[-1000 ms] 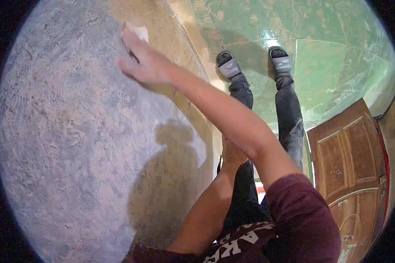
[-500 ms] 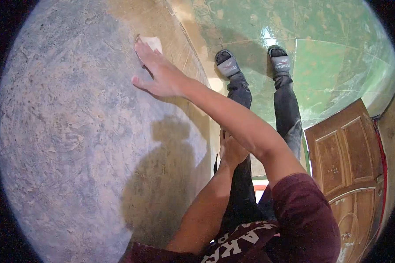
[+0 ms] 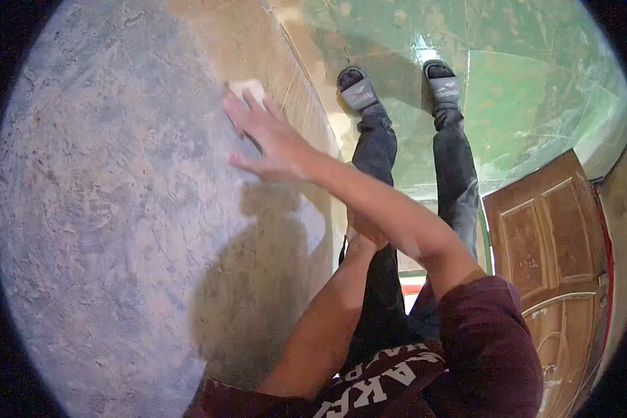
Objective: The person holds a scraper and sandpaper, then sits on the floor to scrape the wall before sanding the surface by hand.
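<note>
My right hand (image 3: 272,139) lies against the grey, rough-plastered wall (image 3: 111,188), its fingers spread and stretched out. Beneath its fingertips it presses a pale sheet (image 3: 247,89), which looks like sandpaper; only its upper edge shows. The right forearm crosses over in front of my body. My left hand (image 3: 366,228) rests low against my dark trouser leg, near the thigh or knee. Most of its fingers are hidden behind the right forearm.
A bare tan band (image 3: 240,42) runs along the wall's lower edge. Beyond it lies a green, dusty tiled floor (image 3: 529,104), where my feet stand in grey sandals (image 3: 359,92). A brown panelled wooden door (image 3: 536,244) is at the right.
My right hand has slid down the picture and slightly right across the wall, taking the pale sheet along. The left hand stays by the leg, now more covered by the right forearm.
</note>
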{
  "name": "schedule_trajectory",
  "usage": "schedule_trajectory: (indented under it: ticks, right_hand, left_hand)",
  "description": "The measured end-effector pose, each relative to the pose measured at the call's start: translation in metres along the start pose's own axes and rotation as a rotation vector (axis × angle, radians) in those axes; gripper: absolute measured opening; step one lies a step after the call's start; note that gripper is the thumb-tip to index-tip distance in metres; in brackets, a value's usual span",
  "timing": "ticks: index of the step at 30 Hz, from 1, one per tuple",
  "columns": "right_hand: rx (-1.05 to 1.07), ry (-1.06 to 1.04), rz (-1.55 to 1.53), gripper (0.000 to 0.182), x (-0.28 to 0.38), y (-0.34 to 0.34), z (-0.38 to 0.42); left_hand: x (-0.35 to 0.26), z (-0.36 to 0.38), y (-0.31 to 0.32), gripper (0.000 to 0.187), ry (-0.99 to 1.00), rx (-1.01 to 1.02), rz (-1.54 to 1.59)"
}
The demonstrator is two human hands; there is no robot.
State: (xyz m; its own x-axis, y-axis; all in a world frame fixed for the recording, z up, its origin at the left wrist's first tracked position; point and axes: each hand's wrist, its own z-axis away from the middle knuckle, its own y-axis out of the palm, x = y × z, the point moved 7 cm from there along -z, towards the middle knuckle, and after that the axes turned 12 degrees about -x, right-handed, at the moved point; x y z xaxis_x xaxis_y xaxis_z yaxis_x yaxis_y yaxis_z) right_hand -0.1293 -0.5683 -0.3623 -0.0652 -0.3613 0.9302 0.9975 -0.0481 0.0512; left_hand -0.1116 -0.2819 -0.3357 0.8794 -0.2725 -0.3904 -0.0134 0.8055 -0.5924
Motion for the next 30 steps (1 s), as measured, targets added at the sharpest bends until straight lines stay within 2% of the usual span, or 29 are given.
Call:
schedule_trajectory:
  ticks: [1,2,3,5,6,7,9,10,11,13,15,17,20,21,23,25,28,30]
  right_hand:
    - [0.024,0.011,-0.076,0.101,0.001,0.008,0.029]
    - [0.042,0.018,-0.15,0.102,0.003,0.014,0.055]
    - [0.042,0.016,-0.149,0.102,0.004,0.014,0.082]
    - [0.22,0.065,-0.001,0.102,0.002,0.022,0.12]
    - [0.22,0.059,0.0,0.102,-0.001,0.024,0.112]
    - [0.168,0.047,0.019,0.1,0.0,0.019,0.087]
    - [0.113,0.031,0.042,0.099,-0.003,0.009,0.034]
    - [0.025,-0.009,0.072,0.099,-0.004,0.0,0.007]
    - [-0.062,-0.05,0.102,0.099,-0.005,-0.007,-0.005]
    - [-0.035,-0.031,0.1,0.098,-0.005,-0.003,0.013]
    - [-0.003,-0.013,0.099,0.097,-0.004,0.001,0.054]
    - [0.161,0.044,0.087,0.094,-0.011,0.015,0.105]
    - [0.133,0.003,0.1,0.093,-0.007,0.013,0.094]
    - [0.132,-0.002,0.102,0.093,-0.013,0.014,0.076]
    - [-0.078,-0.086,0.123,0.096,0.002,-0.006,0.01]
    - [-0.061,-0.03,0.093,0.096,0.001,-0.005,-0.005]
    - [-0.014,0.029,0.027,0.095,-0.001,0.006,0.044]
    - [0.018,0.02,-0.019,0.094,0.008,0.016,0.082]
  left_hand:
    - [0.002,0.009,0.02,0.066,0.127,0.038,-0.206]
    - [-0.004,0.005,0.013,0.066,0.128,0.037,-0.204]
    - [-0.01,-0.007,-0.008,0.055,0.014,0.016,-0.111]
    - [-0.013,-0.025,-0.041,0.04,-0.212,-0.033,0.068]
    - [-0.009,-0.024,-0.031,0.056,-0.223,0.177,0.015]
    - [-0.006,-0.017,-0.021,0.056,-0.222,0.171,0.014]
    - [-0.012,-0.001,0.005,0.06,0.038,0.045,0.001]
    - [-0.01,-0.003,0.008,0.063,-0.078,0.221,0.073]
    - [-0.018,-0.012,-0.008,0.063,-0.077,0.221,0.073]
    - [-0.026,-0.017,-0.03,0.063,-0.102,0.326,-0.022]
    - [-0.025,-0.011,-0.025,0.064,-0.135,0.349,-0.031]
    - [-0.02,-0.01,-0.021,0.066,-0.176,0.381,-0.059]
    - [-0.011,-0.012,-0.008,0.068,-0.207,0.401,-0.091]
    - [-0.011,-0.015,-0.003,0.067,-0.179,0.336,-0.045]
    - [-0.004,-0.007,0.016,0.065,-0.13,0.222,0.046]
    - [0.0,0.0,0.03,0.064,-0.086,0.11,0.14]
    - [-0.009,0.008,0.027,0.063,-0.036,0.005,0.242]
    - [-0.017,-0.006,-0.018,0.044,-0.097,-0.165,0.013]
